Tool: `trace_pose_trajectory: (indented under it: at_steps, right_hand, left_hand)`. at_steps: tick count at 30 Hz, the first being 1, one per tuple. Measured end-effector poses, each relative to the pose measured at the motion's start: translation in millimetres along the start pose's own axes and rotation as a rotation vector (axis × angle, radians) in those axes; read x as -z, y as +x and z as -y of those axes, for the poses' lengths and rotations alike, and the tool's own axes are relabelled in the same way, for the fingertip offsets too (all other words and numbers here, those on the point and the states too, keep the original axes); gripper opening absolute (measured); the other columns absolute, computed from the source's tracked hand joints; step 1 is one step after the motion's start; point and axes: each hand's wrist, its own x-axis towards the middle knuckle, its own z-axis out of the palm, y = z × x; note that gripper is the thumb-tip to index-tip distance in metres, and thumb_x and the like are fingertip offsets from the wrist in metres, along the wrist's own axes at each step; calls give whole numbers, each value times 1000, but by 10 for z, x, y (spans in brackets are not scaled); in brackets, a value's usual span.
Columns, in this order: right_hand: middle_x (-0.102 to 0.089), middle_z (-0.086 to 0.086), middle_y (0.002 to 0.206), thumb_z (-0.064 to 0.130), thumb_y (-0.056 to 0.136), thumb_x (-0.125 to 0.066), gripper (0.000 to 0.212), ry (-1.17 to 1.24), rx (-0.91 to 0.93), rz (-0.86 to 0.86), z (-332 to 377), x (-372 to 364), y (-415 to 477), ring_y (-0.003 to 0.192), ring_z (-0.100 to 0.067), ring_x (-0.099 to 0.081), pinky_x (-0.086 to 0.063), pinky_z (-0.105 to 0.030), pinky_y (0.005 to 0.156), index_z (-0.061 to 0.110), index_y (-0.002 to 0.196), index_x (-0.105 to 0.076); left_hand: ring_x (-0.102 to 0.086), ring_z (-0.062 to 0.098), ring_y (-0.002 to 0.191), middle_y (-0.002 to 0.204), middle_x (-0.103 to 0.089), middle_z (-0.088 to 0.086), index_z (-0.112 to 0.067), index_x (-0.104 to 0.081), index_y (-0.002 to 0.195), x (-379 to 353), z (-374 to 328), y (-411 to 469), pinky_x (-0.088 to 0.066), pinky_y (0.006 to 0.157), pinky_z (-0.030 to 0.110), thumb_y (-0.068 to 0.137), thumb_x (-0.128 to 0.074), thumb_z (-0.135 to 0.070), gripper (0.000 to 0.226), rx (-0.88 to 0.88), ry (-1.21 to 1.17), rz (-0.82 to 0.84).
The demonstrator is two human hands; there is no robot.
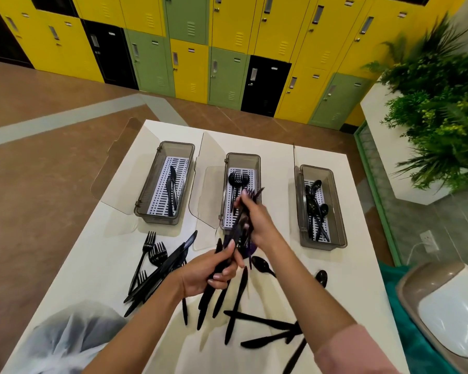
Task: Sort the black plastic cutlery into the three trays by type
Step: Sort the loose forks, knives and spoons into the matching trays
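Three smoky trays stand in a row on the white table (98, 255). The left tray (146, 195) holds knives, the middle tray (255, 168) forks, the right tray (335, 201) spoons. My left hand (203, 273) grips a bundle of black cutlery (214, 295) whose handles hang below it. My right hand (257, 220) pinches a black fork (250, 197) over the near half of the middle tray. Loose forks and knives (157, 265) lie at the left, knives (265, 325) near the front, and two spoons (262, 264) at the right.
A clear plastic bag (65, 338) lies at the table's near left corner. The trays' open lids (114, 168) stand to their left. A bin with a white lid (448, 309) sits at the right. Plants (437, 117) and lockers (189, 49) stand beyond.
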Motion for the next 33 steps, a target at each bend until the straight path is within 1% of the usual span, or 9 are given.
trace_pose_trajectory:
  at_steps: [4, 7, 12, 15, 17, 22, 25, 29, 33]
  right_hand:
    - [-55, 3, 63, 32, 98, -49, 26, 70, 80, -76, 300, 13, 365, 55, -10, -54, -45, -20, 52, 16, 79, -55]
    - [-50, 2, 60, 28, 96, -55, 18, 28, 129, -133, 461, -21, 620, 54, -11, -59, -52, -26, 58, 13, 86, -51]
    - [-58, 0, 81, 23, 89, -66, 20, -256, 136, -156, 301, 9, 1015, 58, -10, -54, -53, -26, 62, 16, 100, -50]
    - [-63, -10, 107, 22, 85, -70, 37, -428, 21, -169, -16, 42, 1176, 83, -21, -63, -53, -40, 86, 11, 114, -49]
    - [-62, -10, 121, 28, 82, -72, 54, -575, -42, -190, -179, 82, 1194, 106, -27, -62, -49, -38, 94, 7, 126, -50]
    - [-48, -8, 140, 32, 87, -66, 58, -714, 98, -246, -101, 29, 854, 126, -26, -49, -41, -36, 105, 8, 136, -45]
    - [-58, -5, 126, 35, 94, -56, 40, -649, 255, -164, 110, -58, 428, 112, -19, -56, -46, -34, 98, 13, 128, -55]
    - [-69, 2, 92, 30, 91, -62, 27, -582, 176, 241, 252, -140, -28, 77, -6, -65, -53, -22, 72, 11, 109, -68]
    - [-70, -10, 87, 15, 84, -71, 19, -574, 185, 318, 248, -235, -142, 68, -4, -62, -51, -19, 65, 6, 101, -71]
  left_hand:
    - [-25, 3, 41, 56, -35, -1, -6, -59, 89, 80, -80, 4, -21, 36, 13, 96, -39, -41, 40, -43, 28, -34]
    - [-25, 3, 41, 56, -35, -1, -6, -59, 90, 154, -142, 9, -20, 37, 14, 97, -39, -37, 37, -89, 3, -58]
    - [-21, 4, 44, 57, -34, -2, -6, -58, 92, 255, -141, 48, -17, 40, 16, 96, -42, -35, 33, -140, -23, -114]
    - [-20, 6, 46, 57, -33, -2, -8, -57, 88, 278, -142, 68, -19, 42, 16, 94, -42, -37, 33, -161, -58, -136]
    - [-21, 6, 46, 56, -33, -2, -8, -54, 86, 281, -154, 81, -21, 43, 17, 94, -41, -37, 33, -169, -75, -144]
    - [-25, 6, 46, 58, -34, -2, -7, -54, 83, 260, -204, 92, -28, 43, 16, 93, -44, -36, 32, -167, -56, -144]
    - [-28, 5, 46, 58, -36, -2, -7, -55, 83, 241, -233, 85, -31, 44, 15, 91, -45, -35, 31, -162, -20, -138]
    - [-32, 5, 47, 59, -39, -2, -5, -54, 87, 225, -269, 36, -33, 46, 15, 90, -47, -32, 28, -157, 37, -109]
    - [-38, 5, 51, 63, -45, -2, -4, -55, 93, 226, -340, -65, -37, 50, 17, 91, -48, -27, 25, -165, 109, -89]
